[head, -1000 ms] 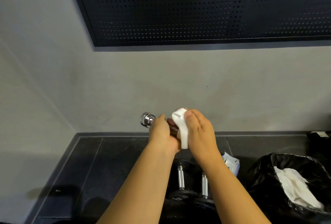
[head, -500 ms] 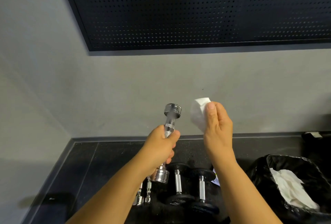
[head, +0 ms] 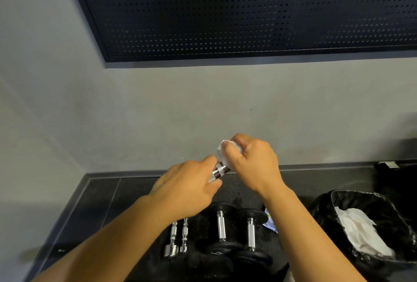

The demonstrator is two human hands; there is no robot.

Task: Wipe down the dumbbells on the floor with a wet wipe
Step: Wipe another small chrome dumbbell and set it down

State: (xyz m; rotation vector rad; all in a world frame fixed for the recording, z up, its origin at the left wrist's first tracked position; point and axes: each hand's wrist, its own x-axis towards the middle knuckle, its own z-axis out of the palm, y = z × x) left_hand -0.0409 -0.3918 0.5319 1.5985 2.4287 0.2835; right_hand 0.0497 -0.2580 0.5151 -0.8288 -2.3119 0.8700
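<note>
My left hand [head: 187, 189] grips the knurled handle of a small chrome dumbbell [head: 218, 172], held up in front of the wall and tilted to the upper right. My right hand [head: 250, 164] wraps a white wet wipe [head: 222, 152] round the dumbbell's upper end, which is hidden by the wipe and my fingers. On the black floor below lie two more chrome dumbbells [head: 173, 240] side by side, and two black-plated dumbbells [head: 222, 228] to their right.
A black-lined bin [head: 338, 218] holding used white wipes stands at the right. A wipe packet [head: 270, 223] peeks out behind my right forearm. The grey wall, a dark skirting and a black perforated panel [head: 225, 11] are ahead. A dark object sits at the far right.
My right hand has come back from beside the dumbbell and closed the wipe over its upper end. My left hand has tilted the dumbbell from upright towards the right.
</note>
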